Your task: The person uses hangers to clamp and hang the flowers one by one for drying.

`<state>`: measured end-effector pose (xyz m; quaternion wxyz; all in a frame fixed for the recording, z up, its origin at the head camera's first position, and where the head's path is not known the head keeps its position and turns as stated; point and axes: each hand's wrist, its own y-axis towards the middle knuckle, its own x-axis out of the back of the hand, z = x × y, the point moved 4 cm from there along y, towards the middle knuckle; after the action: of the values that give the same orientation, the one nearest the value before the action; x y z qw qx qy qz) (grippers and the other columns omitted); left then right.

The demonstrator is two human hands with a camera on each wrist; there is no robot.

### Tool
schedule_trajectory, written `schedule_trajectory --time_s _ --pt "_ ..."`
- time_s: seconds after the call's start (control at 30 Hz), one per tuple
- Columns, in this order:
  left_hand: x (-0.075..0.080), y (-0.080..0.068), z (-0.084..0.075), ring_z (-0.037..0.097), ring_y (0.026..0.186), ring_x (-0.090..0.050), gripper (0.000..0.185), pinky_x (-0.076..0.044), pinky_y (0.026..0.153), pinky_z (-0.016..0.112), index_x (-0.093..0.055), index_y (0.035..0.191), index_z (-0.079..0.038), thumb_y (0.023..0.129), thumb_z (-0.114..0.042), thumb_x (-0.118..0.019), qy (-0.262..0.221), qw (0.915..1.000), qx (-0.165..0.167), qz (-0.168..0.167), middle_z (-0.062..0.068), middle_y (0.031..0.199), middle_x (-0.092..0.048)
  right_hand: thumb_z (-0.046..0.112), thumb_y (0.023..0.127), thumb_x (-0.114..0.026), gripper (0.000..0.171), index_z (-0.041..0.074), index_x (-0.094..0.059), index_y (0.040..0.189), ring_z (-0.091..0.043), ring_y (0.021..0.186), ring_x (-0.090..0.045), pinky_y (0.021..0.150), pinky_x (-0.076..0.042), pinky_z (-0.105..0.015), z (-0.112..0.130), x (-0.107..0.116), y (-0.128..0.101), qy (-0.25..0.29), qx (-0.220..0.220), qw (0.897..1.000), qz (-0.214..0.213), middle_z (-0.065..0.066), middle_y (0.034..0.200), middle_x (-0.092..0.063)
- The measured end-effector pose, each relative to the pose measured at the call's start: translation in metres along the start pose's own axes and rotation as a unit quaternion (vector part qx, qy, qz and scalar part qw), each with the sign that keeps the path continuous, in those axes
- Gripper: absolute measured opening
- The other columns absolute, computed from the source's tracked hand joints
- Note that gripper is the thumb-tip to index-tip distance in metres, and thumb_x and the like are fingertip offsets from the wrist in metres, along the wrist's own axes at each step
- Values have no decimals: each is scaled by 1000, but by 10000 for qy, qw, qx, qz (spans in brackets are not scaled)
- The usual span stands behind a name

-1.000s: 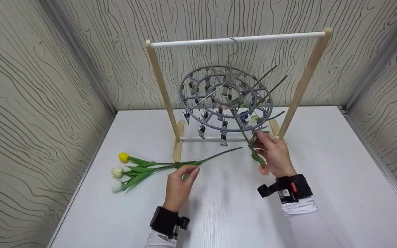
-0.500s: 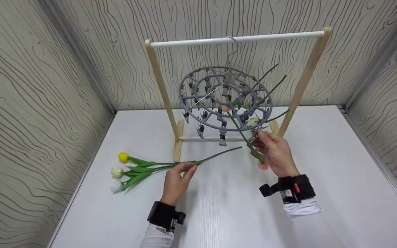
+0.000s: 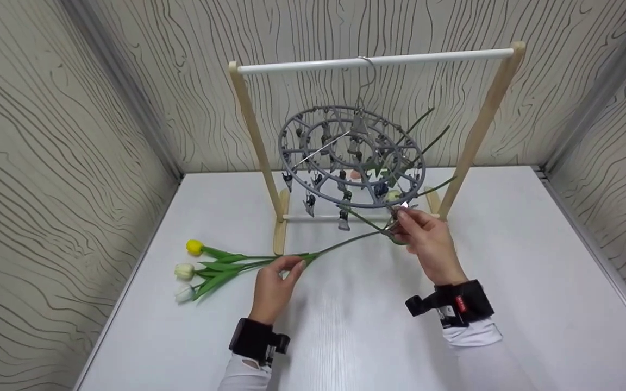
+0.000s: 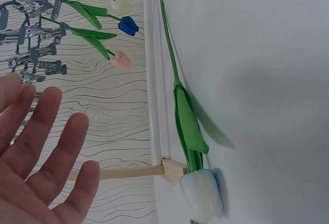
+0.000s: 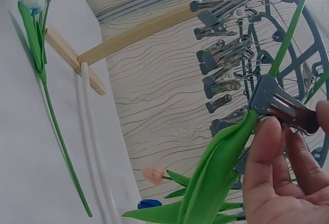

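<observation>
Clip (image 5: pixel 280 103) sits on tulip stem (image 5: pixel 290 34) at front edge of round hanger (image 3: pixel 356 205); right hand (image 3: pixel 430 244), grip pinching clip. Left hand (image 3: pixel 275 285), grip spread, near three tulips (image 3: pixel 223 266) on white bench (image 3: pixel 356 336). Patterned walls (image 3: pixel 313 32). Stem's bloom cut off in right wrist view.

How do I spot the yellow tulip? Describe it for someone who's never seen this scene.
Start from the wooden rack standing on the white table. At its front left in the head view, three tulips lie with their heads pointing left, and the yellow tulip is nearest the back wall. Its bright yellow head sets it apart from the two paler, whitish ones.
</observation>
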<state>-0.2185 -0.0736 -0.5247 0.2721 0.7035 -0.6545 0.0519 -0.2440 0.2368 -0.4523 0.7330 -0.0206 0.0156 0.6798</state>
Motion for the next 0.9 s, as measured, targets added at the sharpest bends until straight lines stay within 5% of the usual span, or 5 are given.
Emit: schedule_trajectory --time_s 0.13,0.43,0.53,0.7,0.9 --pt "0 0 -1 18 92 -70 19 -55 80 34 -77 105 -8 99 -25 -71 1 10000 7 30 -1 97 -77 25 102 -65 44 -3 -61 136 -17 92 -72 84 -59 -27 2 -2 -3 -122 253 9996 45 -8 106 -73" --pt "3 -5 -8 17 95 -70 17 -57 84 41 -77 106 -11 99 -25 -71 24 10000 27 -5 -2 97 -76 18 103 -65 31 -1 -68 128 -18 94 -71 79 -60 -28 -4 -2 -24 -1189 776 9896 -220 -16 113 -70" --pt "3 -6 -6 17 95 -71 16 -56 84 40 -77 106 -11 99 -24 -71 113 9999 -11 -18 -2 96 -76 19 101 -67 30 2 -70 126 -18 101 -68 83 -59 -28 -10 -1 -35 -1972 1141 9733 -293 -12 120 -70" --pt "3 -8 -1 22 100 -71 21 -55 92 50 -77 108 -8 99 -25 -70 253 9997 -6 77 2 100 -77 19 99 -70 36 2 -68 130 -35 132 -57 105 -48 -50 -22 0 -56 -3124 1835 9319 -183 -16 139 -63" --pt "2 -10 9 37 125 -61 36 -49 104 53 -71 125 -4 101 -30 -66 1178 9915 -151 530 15 128 -69 21 94 -76 49 1 -64 137 -53 146 -30 114 -29 -68 -39 1 -71 -4092 2105 8878 28 -22 156 -44"
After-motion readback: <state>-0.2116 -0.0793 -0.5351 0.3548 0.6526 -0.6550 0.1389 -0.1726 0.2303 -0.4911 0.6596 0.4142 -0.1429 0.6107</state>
